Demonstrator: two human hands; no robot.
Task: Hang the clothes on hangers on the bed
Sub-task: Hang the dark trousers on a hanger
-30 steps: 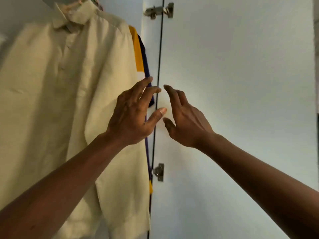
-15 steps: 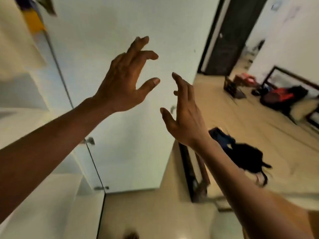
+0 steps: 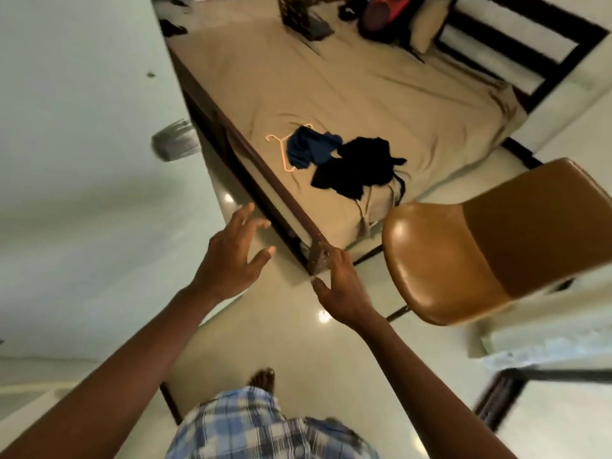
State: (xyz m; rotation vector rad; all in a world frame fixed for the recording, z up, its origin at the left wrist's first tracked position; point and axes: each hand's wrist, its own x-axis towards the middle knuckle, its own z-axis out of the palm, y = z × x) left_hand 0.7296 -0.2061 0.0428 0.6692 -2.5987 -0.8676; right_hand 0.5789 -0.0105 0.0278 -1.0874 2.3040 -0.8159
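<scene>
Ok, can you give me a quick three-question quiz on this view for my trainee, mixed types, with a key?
1. True or false: the left hand and the right hand both hold nothing.
2. Which garment on the bed lies over the peach hanger? A the blue garment; B a yellow one; C a white one.
3. Fill in: the brown chair stands nearer the ___ hand.
Key: 1 true; 2 A; 3 right.
</scene>
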